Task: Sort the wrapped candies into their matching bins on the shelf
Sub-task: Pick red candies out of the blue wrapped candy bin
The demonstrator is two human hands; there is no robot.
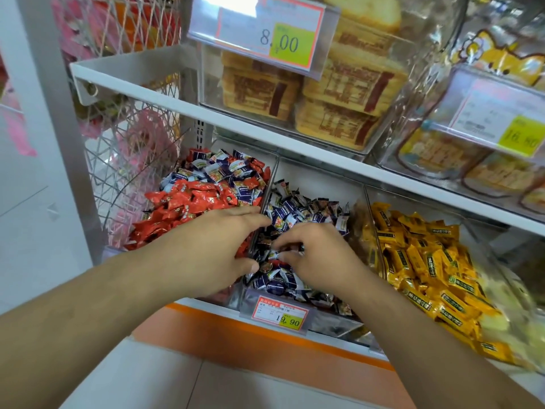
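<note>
Three clear bins stand side by side on the lower shelf. The left bin (206,296) holds red wrapped candies (188,202) with dark blue ones mixed in at its back (224,169). The middle bin (324,320) is full of dark blue candies (300,211). The right bin (380,255) holds yellow candies (418,255). My left hand (212,249) lies flat across the divider between the left and middle bins, fingers straight. My right hand (318,255) is in the middle bin, fingers curled, pinching a dark blue candy (290,249).
A price tag reading 19.90 (280,315) hangs on the middle bin's front. The white upper shelf (265,128) overhangs the bins and carries clear boxes of packaged snacks (324,98). A wire rack (132,128) stands to the left. An orange shelf edge (236,332) runs below.
</note>
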